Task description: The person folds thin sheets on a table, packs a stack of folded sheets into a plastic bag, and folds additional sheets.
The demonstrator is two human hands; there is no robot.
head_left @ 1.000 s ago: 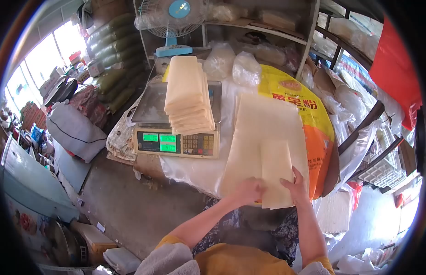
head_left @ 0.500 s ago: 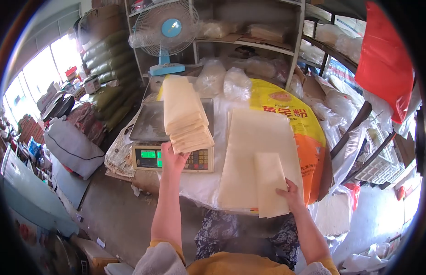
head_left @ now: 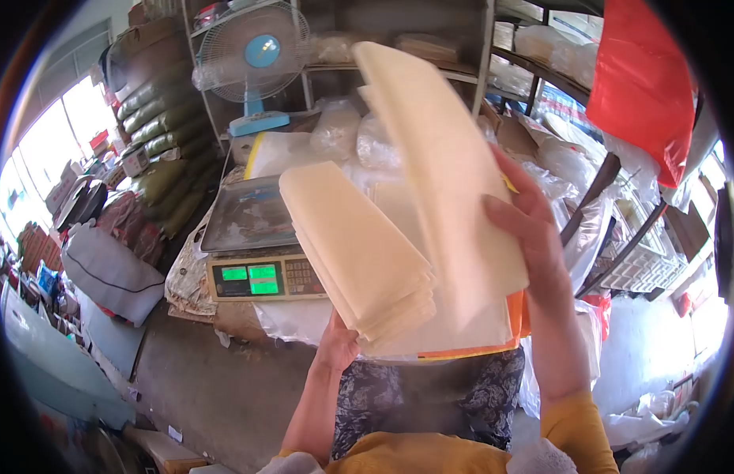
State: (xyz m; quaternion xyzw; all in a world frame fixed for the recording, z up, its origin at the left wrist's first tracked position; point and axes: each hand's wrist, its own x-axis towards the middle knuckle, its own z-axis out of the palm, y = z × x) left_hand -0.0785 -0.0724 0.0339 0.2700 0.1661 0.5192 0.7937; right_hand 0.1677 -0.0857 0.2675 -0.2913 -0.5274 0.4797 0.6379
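My left hand (head_left: 338, 344) grips the near end of a stack of folded cream-coloured sheets (head_left: 355, 253), fanned out in uneven layers. The stack slants up over the right side of a digital scale (head_left: 292, 272). My right hand (head_left: 529, 225) is closed around the side of a folded cream-coloured sheet (head_left: 446, 182), raised in front of me and partly blurred. Its fingers are partly hidden behind the sheet. Beneath both hands, flat cream sheets (head_left: 485, 328) lie on the table, mostly covered by what I hold. The scale's display glows green.
Behind the table stand a blue fan (head_left: 260, 118) and shelves (head_left: 391, 71) with plastic-wrapped bundles. A red bag (head_left: 643, 87) hangs at the right, above a white crate (head_left: 643, 253). Stacked green sacks (head_left: 150, 118) and a grey sack (head_left: 110, 265) are at the left.
My right hand has lifted a folded sheet up off the flat sheets. My left hand has brought its stack from over the scale pan down and to the right.
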